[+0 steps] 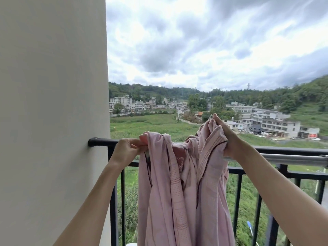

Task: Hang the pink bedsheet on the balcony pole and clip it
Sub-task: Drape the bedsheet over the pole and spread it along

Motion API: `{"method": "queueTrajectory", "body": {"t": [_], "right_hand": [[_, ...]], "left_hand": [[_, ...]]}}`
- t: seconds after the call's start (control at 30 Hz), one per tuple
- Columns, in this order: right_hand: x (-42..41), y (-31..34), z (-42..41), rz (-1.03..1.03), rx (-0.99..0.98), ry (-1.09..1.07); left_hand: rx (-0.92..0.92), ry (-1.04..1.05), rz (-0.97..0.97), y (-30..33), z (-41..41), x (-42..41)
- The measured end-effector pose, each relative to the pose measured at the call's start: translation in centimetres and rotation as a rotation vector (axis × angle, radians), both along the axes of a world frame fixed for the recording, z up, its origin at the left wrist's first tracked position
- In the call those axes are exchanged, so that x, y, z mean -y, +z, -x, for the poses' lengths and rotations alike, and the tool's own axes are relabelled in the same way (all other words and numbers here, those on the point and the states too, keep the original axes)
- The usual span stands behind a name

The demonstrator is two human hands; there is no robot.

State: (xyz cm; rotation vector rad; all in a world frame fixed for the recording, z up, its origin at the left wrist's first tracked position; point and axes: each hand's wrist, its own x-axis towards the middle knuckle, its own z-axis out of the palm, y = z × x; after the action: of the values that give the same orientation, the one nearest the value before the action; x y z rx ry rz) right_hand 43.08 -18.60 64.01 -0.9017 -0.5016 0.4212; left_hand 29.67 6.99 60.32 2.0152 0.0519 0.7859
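Out on the balcony, both hands hold up the pink bedsheet (184, 189) in front of the black railing (237, 192). The left hand (124, 151) pinches one top bit of the sheet between its thumb and fingers (134, 142), close to the spot where the railing meets the big pale wall (53, 112). The right hand (225, 137) is higher up and has its fingers wrapped tight around a thick bunch of the cloth.

I think the hands are apart like this so the sheet can be pulled open and made wide. The right hand seems lifted so the bunched part can go up and over the shiny silver pole (291, 159), which runs off to the right just behind that hand. The sheet hangs down long and crumpled, with folds and dark stitched lines on it. It looks like it is not spread along the pole yet, and I cannot tell if any of it lies on the pole.

No clips can be seen, so clipping is not done.

Far away there are houses, green fields, hills and a cloudy sky. One far building has a red sign (312, 136), but it is too small to read. The sheet shows no words or brand.
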Motion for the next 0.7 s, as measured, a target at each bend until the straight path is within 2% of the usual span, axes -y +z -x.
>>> {"method": "queueTrajectory", "body": {"t": [0.17, 0.27, 0.33, 0.43, 0.47, 0.57, 0.63, 0.7], "right_hand": [[0.3, 0.2, 1.0, 0.116, 0.006, 0.004], [0.4, 0.6, 2.3, 0.153, -0.026, 0.092], [0.3, 0.6, 2.6, 0.193, -0.03, 0.119], [0.3, 0.5, 2.4, 0.251, 0.007, 0.072], [0.4, 0.5, 2.3, 0.251, 0.046, 0.033], [-0.2, 0.3, 2.4, 0.249, 0.179, -0.053], [-0.5, 0.2, 2.4, 0.275, 0.201, -0.047], [0.0, 0.6, 2.1, 0.358, 0.197, -0.028]], "left_hand": [[-0.001, 0.129, -0.21, 0.1, -0.9, -0.3], [-0.078, 0.201, -0.211, -0.4, -1.8, -1.0], [-0.101, 0.204, -0.133, -0.6, -2.3, -1.0], [-0.066, 0.087, 0.135, -0.3, -2.3, 0.4], [-0.066, 0.055, 0.154, -0.1, -2.1, 1.1], [-0.043, -0.013, 0.163, 0.9, -1.1, 3.5], [-0.049, -0.114, 0.15, 1.7, -0.6, 5.0], [-0.095, -0.197, -0.051, 2.2, -0.4, 6.5]]}}
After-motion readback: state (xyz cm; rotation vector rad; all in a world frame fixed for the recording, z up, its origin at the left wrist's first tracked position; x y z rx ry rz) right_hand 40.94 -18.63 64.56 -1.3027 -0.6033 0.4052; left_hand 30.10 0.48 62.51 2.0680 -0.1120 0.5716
